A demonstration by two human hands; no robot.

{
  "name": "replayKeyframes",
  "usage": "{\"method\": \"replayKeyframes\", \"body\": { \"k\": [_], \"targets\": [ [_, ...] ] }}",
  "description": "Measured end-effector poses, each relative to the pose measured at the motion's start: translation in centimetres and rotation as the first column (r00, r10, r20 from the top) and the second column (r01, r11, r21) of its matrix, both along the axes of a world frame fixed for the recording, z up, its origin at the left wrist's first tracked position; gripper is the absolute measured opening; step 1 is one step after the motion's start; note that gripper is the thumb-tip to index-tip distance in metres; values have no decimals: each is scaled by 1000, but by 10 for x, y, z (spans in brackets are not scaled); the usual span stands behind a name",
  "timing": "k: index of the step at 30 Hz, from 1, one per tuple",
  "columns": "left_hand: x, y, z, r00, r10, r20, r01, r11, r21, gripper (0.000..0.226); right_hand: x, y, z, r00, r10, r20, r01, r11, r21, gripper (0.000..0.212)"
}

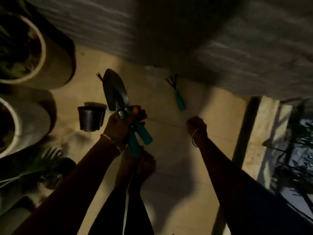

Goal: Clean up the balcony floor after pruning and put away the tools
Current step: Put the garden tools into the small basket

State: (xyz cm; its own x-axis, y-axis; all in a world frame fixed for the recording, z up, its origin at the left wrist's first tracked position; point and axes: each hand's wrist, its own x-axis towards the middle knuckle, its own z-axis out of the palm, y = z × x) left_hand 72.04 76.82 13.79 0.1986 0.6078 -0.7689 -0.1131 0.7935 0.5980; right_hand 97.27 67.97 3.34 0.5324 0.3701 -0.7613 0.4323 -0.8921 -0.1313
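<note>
My left hand (126, 119) grips a bundle of teal-handled garden tools above the balcony floor. A metal trowel (116, 90) points up and away from it, and a second tool's dark prongs (99, 76) show behind the blade. Two teal handles (141, 134) stick out below my fist. My right hand (196, 123) hovers to the right with fingers curled and nothing in it. A small hand rake (177, 94) with a teal handle lies on the tiles ahead, near the wall's foot, beyond my right hand.
A small black plastic pot (91, 118) stands on the floor left of my left hand. Two large pale planters (55, 61) (33, 121) and leafy plants (39, 163) line the left side. A grey wall (220, 39) runs ahead; a railing post (243, 129) is at right.
</note>
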Motion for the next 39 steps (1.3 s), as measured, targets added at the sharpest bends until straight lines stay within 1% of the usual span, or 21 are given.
{"method": "replayKeyframes", "body": {
  "k": [3,5,8,10,13,16,17,21,22,23,24,25,26,27,28,29,32,34,36,38,39],
  "targets": [
    [6,0,-47,1000,-12,-18,11,1000,-25,15,13,22,-62,998,17,-53,-14,998,56,37],
    [9,-3,-76,999,-16,-31,15,999,-37,14,18,33,-98,994,51,-99,-41,994,98,37],
    [10,-10,-108,999,-31,-39,28,997,-76,14,26,46,-142,983,133,-124,-116,984,135,44],
    [7,-14,-126,998,-48,-45,44,994,-100,15,26,50,-169,983,163,-86,-152,981,116,44],
    [0,-19,-140,995,-79,-62,72,991,-114,15,15,44,-193,990,130,53,-135,985,111,34],
    [-6,-22,-142,994,-87,-72,79,991,-112,13,-8,24,-200,966,238,102,-250,959,130,25],
    [-7,-23,-138,994,-83,-75,74,991,-110,13,-19,13,-198,965,238,107,-251,959,134,25],
    [-12,-27,-110,995,-55,-78,45,992,-117,16,-69,-34,-163,999,20,-28,-15,987,162,26],
    [-12,-29,-99,996,-53,-78,43,991,-124,18,-81,-47,-143,996,-63,-68,75,982,176,23],
    [-12,-30,-88,996,-46,-75,37,991,-127,20,-90,-58,-123,975,-187,-120,207,962,176,19],
    [-12,-31,-74,997,-46,-69,37,991,-127,21,-96,-70,-100,914,-358,-192,389,907,162,16],
    [-11,-32,-62,997,-54,-61,46,992,-119,20,-100,-79,-78,817,-512,-266,557,819,136,16],
    [-11,-33,-51,997,-64,-49,58,992,-112,19,-102,-85,-57,704,-625,-337,686,721,97,19],
    [-10,-34,-35,996,-82,-40,77,991,-110,17,-102,-91,-29,606,-689,-397,765,642,55,23],
    [-9,-35,-21,995,-92,-38,87,990,-112,16,-101,-95,-4,541,-716,-441,801,598,11,26],
    [-7,-36,-4,994,-107,-38,102,988,-112,15,-100,-99,26,475,-739,-478,835,549,-20,26],
    [0,-40,50,984,-173,-47,168,982,-91,15,-97,-102,117,249,-781,-573,939,340,-55,20],
    [5,-40,97,976,-215,-30,213,975,-70,16,-94,-102,181,192,-758,-624,965,263,-23,20],
    [9,-35,142,962,-272,2,271,961,-56,16,-92,-101,234,171,-713,-680,979,202,35,20],
    [11,-32,198,939,-340,49,342,939,-46,17,-92,-103,296,114,-672,-731,993,81,81,17],
    [13,-30,229,928,-365,80,368,930,-27,18,-91,-103,329,108,-633,-767,994,40,106,18]
  ]
}}
